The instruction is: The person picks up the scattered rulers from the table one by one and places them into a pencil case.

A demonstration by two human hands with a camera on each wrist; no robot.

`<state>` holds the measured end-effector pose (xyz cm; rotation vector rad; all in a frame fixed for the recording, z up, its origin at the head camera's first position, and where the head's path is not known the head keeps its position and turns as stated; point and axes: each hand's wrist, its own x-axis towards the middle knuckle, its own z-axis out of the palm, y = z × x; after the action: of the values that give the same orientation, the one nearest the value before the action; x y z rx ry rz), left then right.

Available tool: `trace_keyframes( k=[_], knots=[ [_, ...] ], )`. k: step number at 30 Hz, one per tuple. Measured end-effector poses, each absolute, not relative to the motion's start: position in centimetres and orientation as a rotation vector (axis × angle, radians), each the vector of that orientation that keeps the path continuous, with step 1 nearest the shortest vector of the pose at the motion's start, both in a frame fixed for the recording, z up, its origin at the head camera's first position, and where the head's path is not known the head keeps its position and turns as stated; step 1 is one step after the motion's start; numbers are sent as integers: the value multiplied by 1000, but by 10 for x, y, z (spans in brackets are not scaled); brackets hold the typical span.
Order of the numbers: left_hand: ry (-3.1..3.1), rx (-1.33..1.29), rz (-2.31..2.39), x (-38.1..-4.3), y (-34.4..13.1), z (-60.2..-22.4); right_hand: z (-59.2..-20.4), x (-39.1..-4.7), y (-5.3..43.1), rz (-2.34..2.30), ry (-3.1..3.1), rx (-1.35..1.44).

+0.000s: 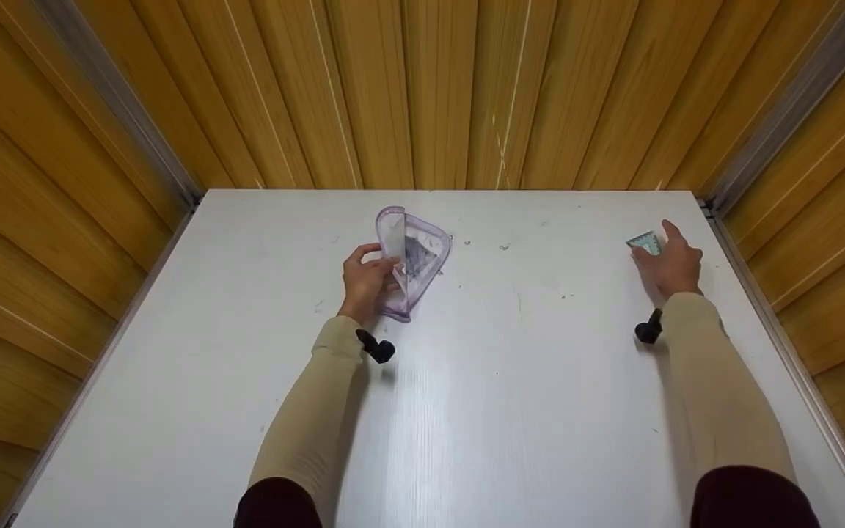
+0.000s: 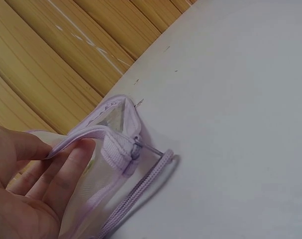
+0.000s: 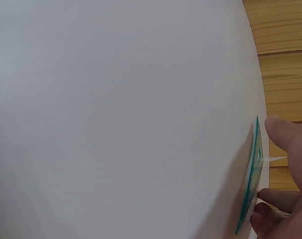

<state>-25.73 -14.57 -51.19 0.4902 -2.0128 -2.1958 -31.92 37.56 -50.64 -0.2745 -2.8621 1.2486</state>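
Note:
My left hand (image 1: pixel 370 279) pinches the rim of a see-through mesh pouch (image 2: pixel 111 149) with lilac edging and a zip. Its mouth gapes, and a dark grey patch shows inside in the head view; I cannot tell what it is. Far to the right, my right hand (image 1: pixel 675 265) holds a small teal triangular set square (image 1: pixel 644 243), index finger stretched away from it. In the right wrist view the set square (image 3: pixel 252 174) is tilted almost edge-on off the tabletop; fingertips (image 3: pixel 262 196) touch it, while the thumb is slightly apart.
Both hands are over a white table (image 1: pixel 510 381) with small dark marks. Yellow wood-look walls (image 1: pixel 437 95) rise at the back and both sides. A black camera mount sits on each wrist, the right one (image 1: pixel 648 328) close to the tabletop.

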Motion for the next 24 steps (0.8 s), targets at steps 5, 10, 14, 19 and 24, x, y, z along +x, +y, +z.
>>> trace_keyframes(
  k=[5, 10, 14, 19, 24],
  knots=[
    [-2022, 492, -2203, -257, -145, -513, -505, -317, 374, 1187, -2857, -317],
    [-2055, 525, -2192, -257, -145, -514, -507, -319, 374, 1195, -2841, -333],
    [-2060, 538, -2175, -259, -145, -513, -508, -321, 374, 1224, -2822, -331],
    [-2063, 547, -2177, -259, -145, -513, -508, -319, 374, 1255, -2811, -348],
    [-2049, 539, -2183, -258, -145, -514, -508, -319, 373, 1299, -2805, -349]
  ],
)
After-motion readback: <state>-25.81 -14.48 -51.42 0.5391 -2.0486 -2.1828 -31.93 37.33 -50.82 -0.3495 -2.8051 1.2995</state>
